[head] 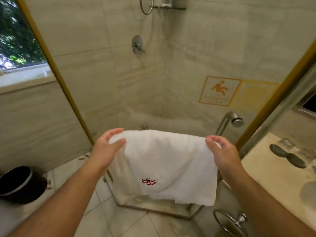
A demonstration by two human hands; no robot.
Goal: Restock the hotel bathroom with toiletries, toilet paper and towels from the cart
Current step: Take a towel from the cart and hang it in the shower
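Observation:
A white towel (164, 165) with a small red embroidered mark hangs folded in front of the glass shower door, its top fold at the height of the steel door handle bar (224, 124). My left hand (107, 147) pinches the towel's top left corner between thumb and fingers. At the top right corner, my right hand (220, 151) grips the fold the same way. Whether the towel rests on the bar is hidden by the cloth.
A dark waste bin (20, 183) stands on the floor at the left. The vanity counter (266, 170) at the right carries dark coasters and glasses. A chrome towel ring (229, 223) hangs below the counter. A slip-warning sticker (220, 91) marks the glass.

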